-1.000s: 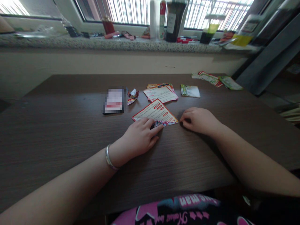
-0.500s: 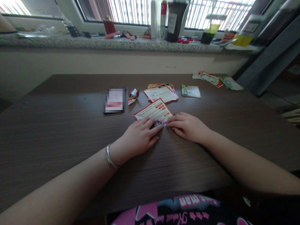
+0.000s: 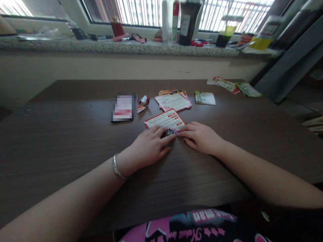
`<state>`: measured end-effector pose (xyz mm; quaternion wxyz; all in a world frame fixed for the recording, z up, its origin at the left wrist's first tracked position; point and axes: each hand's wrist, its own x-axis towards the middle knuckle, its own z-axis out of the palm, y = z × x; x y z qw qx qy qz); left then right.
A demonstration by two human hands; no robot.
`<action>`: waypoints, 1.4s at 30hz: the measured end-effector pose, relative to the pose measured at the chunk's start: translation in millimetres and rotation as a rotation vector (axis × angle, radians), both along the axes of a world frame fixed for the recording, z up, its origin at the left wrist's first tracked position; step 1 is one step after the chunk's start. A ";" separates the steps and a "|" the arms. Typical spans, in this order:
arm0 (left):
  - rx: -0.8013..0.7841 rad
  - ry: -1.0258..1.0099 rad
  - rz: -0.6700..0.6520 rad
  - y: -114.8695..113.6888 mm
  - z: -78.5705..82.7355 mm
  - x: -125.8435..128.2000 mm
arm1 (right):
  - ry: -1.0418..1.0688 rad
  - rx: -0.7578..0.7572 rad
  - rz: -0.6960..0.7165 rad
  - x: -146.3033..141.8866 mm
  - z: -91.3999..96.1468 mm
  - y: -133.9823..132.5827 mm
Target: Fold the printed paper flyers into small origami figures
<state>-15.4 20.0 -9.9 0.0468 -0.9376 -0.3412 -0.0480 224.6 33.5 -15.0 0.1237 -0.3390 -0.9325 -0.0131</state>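
On the dark table (image 3: 63,148) lies one printed card (image 3: 166,119) with a fold (image 3: 172,132) near the person. The left hand (image 3: 148,146) rests outstretched upon it, probably for keeping it steady; the right hand (image 3: 200,137) touches the fold, but whether it pinches cannot be told.

Behind the brown table (image 3: 63,141) we see a pale wall (image 3: 101,67), topped by a speckled windowsill (image 3: 141,49); along it we note, from left to right, a red jar (image 3: 117,28), a pale bottle (image 3: 166,23), a dark tube (image 3: 193,23) bearing a light label (image 3: 185,25), and a bottle (image 3: 261,42) with a yellow lower part; beyond these we find a window (image 3: 74,11) with upright bars (image 3: 234,10) outside.
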 end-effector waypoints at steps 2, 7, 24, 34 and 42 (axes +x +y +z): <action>-0.002 0.000 0.007 -0.9 0.3 0.5 | -0.007 -0.001 -0.010 -1.8 0.8 -1.0; 0.015 0.005 0.043 -4.4 2.3 2.5 | -0.028 -0.001 -0.037 -4.8 3.2 -3.4; -0.127 0.042 0.081 1.9 28.9 -20.3 | -0.021 -0.029 -0.035 -1.8 2.3 -2.8; -0.203 0.026 0.077 7.7 31.5 -27.3 | -0.014 -0.024 -0.035 0.4 -0.8 -2.5; -0.320 0.052 0.019 20.2 36.6 -37.2 | -0.033 -0.040 -0.051 7.2 4.7 -0.5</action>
